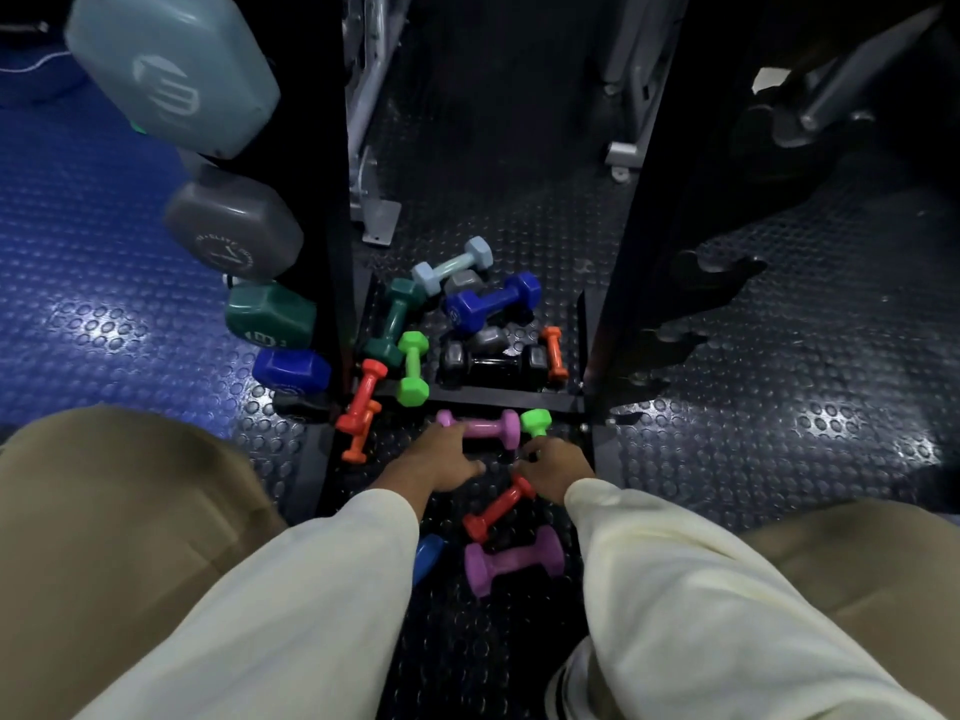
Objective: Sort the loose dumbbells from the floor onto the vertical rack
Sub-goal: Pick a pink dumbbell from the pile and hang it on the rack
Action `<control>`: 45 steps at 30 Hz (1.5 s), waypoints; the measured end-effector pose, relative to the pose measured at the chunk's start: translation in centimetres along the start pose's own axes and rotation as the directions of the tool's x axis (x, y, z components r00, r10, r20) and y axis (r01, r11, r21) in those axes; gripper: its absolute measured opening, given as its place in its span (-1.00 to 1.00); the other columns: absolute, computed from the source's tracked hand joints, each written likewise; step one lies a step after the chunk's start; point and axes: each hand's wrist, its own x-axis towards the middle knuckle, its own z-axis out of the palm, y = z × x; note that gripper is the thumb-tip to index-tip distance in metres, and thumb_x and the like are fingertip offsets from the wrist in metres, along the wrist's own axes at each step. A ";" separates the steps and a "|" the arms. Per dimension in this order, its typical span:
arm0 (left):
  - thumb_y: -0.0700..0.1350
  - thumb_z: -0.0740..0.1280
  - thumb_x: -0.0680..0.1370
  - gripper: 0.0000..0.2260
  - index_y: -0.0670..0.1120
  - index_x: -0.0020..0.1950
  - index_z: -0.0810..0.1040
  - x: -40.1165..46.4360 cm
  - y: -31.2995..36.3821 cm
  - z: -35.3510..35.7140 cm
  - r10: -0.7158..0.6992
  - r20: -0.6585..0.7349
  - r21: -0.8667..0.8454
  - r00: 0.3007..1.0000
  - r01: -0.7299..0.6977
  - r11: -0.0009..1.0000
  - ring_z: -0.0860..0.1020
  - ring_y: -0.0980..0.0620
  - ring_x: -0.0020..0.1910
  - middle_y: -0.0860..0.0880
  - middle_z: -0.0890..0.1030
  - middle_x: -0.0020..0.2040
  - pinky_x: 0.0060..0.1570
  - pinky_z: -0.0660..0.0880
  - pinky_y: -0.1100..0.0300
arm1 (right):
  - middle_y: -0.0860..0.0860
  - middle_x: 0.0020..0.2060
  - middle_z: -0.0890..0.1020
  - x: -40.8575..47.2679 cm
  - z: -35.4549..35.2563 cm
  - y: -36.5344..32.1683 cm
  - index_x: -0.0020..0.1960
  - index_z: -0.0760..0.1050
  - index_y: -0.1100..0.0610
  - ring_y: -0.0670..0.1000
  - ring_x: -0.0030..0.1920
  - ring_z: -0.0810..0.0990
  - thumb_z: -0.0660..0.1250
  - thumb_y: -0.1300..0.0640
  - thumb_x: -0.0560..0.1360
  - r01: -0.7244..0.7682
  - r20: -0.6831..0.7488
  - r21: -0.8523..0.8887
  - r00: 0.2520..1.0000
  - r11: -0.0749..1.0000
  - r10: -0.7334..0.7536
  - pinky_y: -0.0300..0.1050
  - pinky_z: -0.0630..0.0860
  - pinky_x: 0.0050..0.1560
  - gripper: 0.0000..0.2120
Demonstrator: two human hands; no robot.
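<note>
Reaching toward the floor, the left hand [441, 462] rests its fingers on the near pink dumbbell [480, 426], grip not closed. The right hand [556, 467] curls over a green dumbbell [536, 422]; whether it grips cannot be told. Loose dumbbells [467, 324] lie beyond, between the rack [332, 200] uprights. A racked grey-blue weight [171, 70], far left, reads "3".

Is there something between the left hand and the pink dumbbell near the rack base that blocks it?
Nothing visible does. The left hand already reaches the near pink dumbbell, with its fingers on the left end. The green dumbbell lies at its right end, beside the right hand, not in the way.
</note>
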 end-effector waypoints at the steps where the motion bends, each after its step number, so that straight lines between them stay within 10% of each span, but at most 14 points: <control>1: 0.15 0.47 0.49 -0.34 0.10 0.56 0.37 0.4 -0.2 0.2 -0.008 0.000 -0.010 1.000 0.008 1.000 0.48 -0.17 0.39 -0.18 0.40 0.47 0.38 0.43 0.07 | 0.10 0.22 0.68 0.2 0.2 0.1 0.26 0.64 0.04 0.15 0.29 0.61 0.42 -0.04 0.55 -0.003 0.001 0.010 1.000 1.000 0.003 -0.10 0.50 0.30 -0.68; 17: 0.13 0.43 0.57 -0.17 0.08 0.69 0.00 7.5 -4.6 3.4 -0.215 0.001 -0.229 0.977 0.210 0.951 0.37 -0.19 0.51 -0.22 0.32 0.56 0.46 0.29 0.10 | 0.13 0.16 0.67 5.7 4.7 1.0 0.36 0.54 0.08 0.19 0.21 0.62 0.47 0.13 0.51 -0.043 -0.052 0.222 0.997 0.974 0.056 -0.16 0.44 0.16 -0.58; 25: 0.05 0.42 0.48 -0.57 -0.01 0.31 0.46 11.6 -5.8 3.2 -0.259 0.041 -0.399 0.965 0.253 0.881 0.59 -0.15 0.22 -0.12 0.63 0.22 0.29 0.49 0.01 | 0.15 0.32 0.59 10.3 6.0 -0.8 0.64 0.13 -0.09 0.19 0.28 0.61 0.52 0.09 0.46 -0.103 0.063 0.279 0.994 0.955 0.089 -0.05 0.50 0.32 -0.12; 32: 0.00 0.47 0.50 -0.55 0.05 0.28 0.32 12.4 -6.1 3.2 -0.285 0.111 -0.557 0.952 0.297 0.776 0.58 -0.04 0.08 -0.07 0.60 0.17 0.15 0.55 -0.02 | 0.11 0.13 0.63 12.5 5.1 -0.8 0.43 0.25 -0.04 0.18 0.06 0.66 0.52 0.14 0.43 -0.200 0.128 0.295 0.977 0.935 0.168 0.03 0.57 0.17 -0.32; 38: 0.06 0.60 0.39 -0.33 -0.10 0.32 0.31 11.4 -6.3 3.5 -0.346 0.053 -0.329 0.937 0.344 0.879 0.60 -0.16 0.21 -0.14 0.59 0.23 0.23 0.54 0.01 | 0.16 -0.15 0.70 11.8 6.9 1.6 -0.03 0.40 -0.22 0.17 -0.31 0.69 0.49 0.08 0.41 -0.206 0.045 0.385 0.978 0.900 0.205 0.14 0.71 -0.25 -0.67; 45: 0.00 0.51 0.40 -0.51 -0.05 0.28 0.48 8.6 -6.1 3.5 -0.391 -0.010 -0.388 0.920 0.357 0.850 0.60 -0.14 0.19 -0.10 0.62 0.21 0.18 0.52 0.13 | 0.04 -0.23 0.72 9.7 5.1 0.2 0.15 0.62 0.00 0.04 -0.30 0.71 0.51 0.00 0.36 -0.198 0.074 0.404 0.980 0.893 0.184 -0.09 0.71 -0.19 -0.64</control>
